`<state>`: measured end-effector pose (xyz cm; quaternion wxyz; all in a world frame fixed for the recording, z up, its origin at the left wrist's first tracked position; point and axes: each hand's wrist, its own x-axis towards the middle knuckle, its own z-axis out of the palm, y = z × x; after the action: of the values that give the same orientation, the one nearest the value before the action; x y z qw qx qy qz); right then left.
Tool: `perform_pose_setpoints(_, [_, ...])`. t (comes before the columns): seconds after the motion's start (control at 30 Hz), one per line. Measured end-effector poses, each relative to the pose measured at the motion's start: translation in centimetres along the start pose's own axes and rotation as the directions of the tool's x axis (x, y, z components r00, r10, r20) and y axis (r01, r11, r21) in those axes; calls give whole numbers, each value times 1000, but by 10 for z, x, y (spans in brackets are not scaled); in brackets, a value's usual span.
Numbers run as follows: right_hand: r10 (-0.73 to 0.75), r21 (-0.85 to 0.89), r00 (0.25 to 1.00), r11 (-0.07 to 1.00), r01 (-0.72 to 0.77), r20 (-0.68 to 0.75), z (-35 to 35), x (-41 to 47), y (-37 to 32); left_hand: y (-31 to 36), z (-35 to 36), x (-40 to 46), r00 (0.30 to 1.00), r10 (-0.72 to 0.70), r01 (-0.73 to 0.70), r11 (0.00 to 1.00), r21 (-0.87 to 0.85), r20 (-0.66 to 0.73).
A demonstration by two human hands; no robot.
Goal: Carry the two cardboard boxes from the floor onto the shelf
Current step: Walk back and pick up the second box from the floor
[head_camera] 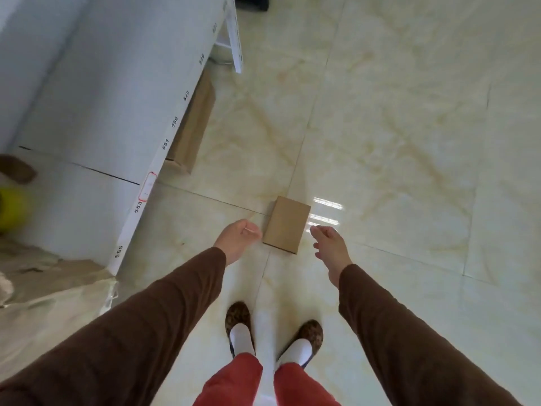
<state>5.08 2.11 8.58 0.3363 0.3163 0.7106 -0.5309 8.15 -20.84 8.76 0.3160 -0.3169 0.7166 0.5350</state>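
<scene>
A glossy pale tiled floor (395, 127) runs beside a white numbered shelf (111, 92) at left. A small cardboard box (287, 224) lies flat ahead. The left hand (238, 240) and right hand (330, 247) flank it, fingers loosely curled, empty. A second box (193, 124) lies under the shelf edge.

Bare glossy floor (395, 127) all around the small box (287, 224): open on its far side and to the right. Left hand (238, 237) and right hand (330, 244) apart from its two sides, both empty. White shelf (117, 92) edge blocking the left; longer box (193, 124) tucked beneath it.
</scene>
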Motion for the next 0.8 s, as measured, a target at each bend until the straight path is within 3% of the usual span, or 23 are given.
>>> perform_pose_setpoints(0.27, [70,4,997,998,-71,41,23,119,88,-78,42,123,1000,1,1,997,71,-24])
perform_pose_setpoints(0.5, [169,9,978,985,-171,120,40,204,123,-118,80,209,997,-70,70,994,81,-12])
perform_pose_setpoints(0.8, [161,27,960,985,-172,228,55,239,135,-127,107,244,994,-101,98,992,74,39])
